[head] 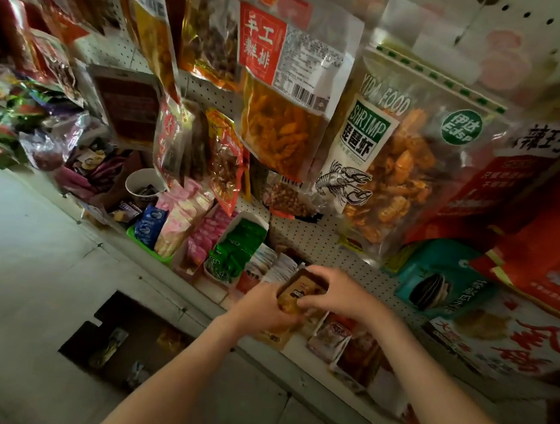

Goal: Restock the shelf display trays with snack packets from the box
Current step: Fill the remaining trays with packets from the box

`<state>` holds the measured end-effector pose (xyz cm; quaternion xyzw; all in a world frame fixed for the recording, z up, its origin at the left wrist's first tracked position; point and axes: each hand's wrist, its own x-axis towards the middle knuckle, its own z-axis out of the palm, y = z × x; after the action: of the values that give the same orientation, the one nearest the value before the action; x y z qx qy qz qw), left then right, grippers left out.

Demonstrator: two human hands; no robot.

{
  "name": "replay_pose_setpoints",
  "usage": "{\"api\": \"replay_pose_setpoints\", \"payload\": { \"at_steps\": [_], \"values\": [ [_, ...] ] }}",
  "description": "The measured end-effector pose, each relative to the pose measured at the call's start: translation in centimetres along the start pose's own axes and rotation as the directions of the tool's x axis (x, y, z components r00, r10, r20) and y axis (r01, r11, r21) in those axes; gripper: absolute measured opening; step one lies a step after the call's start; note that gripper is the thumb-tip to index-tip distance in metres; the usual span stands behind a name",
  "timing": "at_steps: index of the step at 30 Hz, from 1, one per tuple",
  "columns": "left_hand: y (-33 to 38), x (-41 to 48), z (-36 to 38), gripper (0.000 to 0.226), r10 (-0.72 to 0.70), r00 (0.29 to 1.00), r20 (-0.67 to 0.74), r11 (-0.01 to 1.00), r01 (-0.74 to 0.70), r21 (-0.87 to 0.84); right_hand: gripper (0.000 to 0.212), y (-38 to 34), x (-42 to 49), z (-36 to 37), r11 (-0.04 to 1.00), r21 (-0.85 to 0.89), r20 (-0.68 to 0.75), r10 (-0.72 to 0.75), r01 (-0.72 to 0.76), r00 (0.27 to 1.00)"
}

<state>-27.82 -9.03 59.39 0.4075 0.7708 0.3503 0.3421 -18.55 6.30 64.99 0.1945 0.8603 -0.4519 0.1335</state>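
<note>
**Restocking Under Way**

Tan snack packets, clamped in the grip of both the left hand and the right hand, hover above the display trays. Placing appears to be the step in hand. Next, they likely need lowering upright into a slot.

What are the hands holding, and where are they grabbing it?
Both hands hold the brown snack packets. The left hand grips the lower left side; the right hand pinches the right edge.
</note>
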Motion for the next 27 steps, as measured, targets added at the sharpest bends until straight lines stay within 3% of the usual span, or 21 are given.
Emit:
{"api": "replay_pose_setpoints", "payload": {
  "at_steps": [2, 4, 7, 10, 14, 17, 18, 20, 21, 24, 27],
  "values": [
    [-0.2, 0.8, 1.1, 0.028, -0.008, 0.998, 0.062, 0.995, 0.002, 0.104, 0.036, 1.7, 1.1, 0.0, 0.999, -0.001, 0.092, 0.034, -0.034, 0.995],
    [-0.9, 1.7, 2.1, 0.032, -0.065, 0.995, 0.078, 0.994, 0.057, 0.09, 0.043, 3.5, 2.0, 0.6, 0.994, 0.053, 0.148, 0.083, -0.091, 0.986],
    [-4.0, 3.6, 4.4, 0.062, -0.181, 0.98, 0.084, 0.982, 0.174, 0.08, 0.052, 6.6, 4.4, 2.3, 0.984, 0.087, 0.215, 0.136, -0.158, 0.967],
    [-7.5, 5.2, 7.6, 0.078, -0.306, 0.95, 0.058, 0.952, 0.305, 0.025, 0.038, 10.1, 6.4, 4.2, 0.973, 0.093, 0.263, 0.18, -0.21, 0.948],
    [-11.5, 8.2, 12.0, 0.076, -0.399, 0.917, -0.028, 0.907, 0.39, -0.16, 0.029, 15.4, 10.1, 6.0, 0.975, 0.024, 0.197, 0.213, -0.222, 0.957],
    [-12.2, 9.2, 12.6, 0.06, -0.442, 0.878, -0.183, 0.876, 0.378, -0.299, 0.028, 17.8, 11.8, 5.4, 0.969, -0.045, -0.043, 0.242, -0.244, 0.969],
    [-13.4, 10.0, 14.0, 0.052, -0.468, 0.859, -0.208, 0.86, 0.388, -0.332, 0.037, 19.9, 13.0, 5.8, 0.959, -0.111, -0.088, 0.254, -0.262, 0.963],
    [-15.6, 11.5, 16.0, 0.038, -0.51, 0.837, -0.199, 0.842, 0.439, -0.313, 0.061, 22.5, 14.5, 5.9, 0.916, -0.239, -0.162, 0.289, -0.322, 0.943],
    [-16.6, 12.1, 17.3, 0.034, -0.518, 0.838, -0.171, 0.839, 0.459, -0.292, 0.063, 23.5, 15.0, 6.0, 0.899, -0.276, -0.188, 0.297, -0.34, 0.936],
    [-18.3, 13.3, 19.9, 0.027, -0.513, 0.848, -0.135, 0.839, 0.463, -0.286, 0.051, 25.5, 16.3, 6.8, 0.871, -0.366, -0.228, 0.258, -0.328, 0.939],
    [-19.0, 14.6, 21.5, 0.028, -0.52, 0.842, -0.142, 0.82, 0.445, -0.359, 0.047, 27.1, 17.2, 7.5, 0.823, -0.473, -0.178, 0.262, -0.316, 0.948]
  ]
}}
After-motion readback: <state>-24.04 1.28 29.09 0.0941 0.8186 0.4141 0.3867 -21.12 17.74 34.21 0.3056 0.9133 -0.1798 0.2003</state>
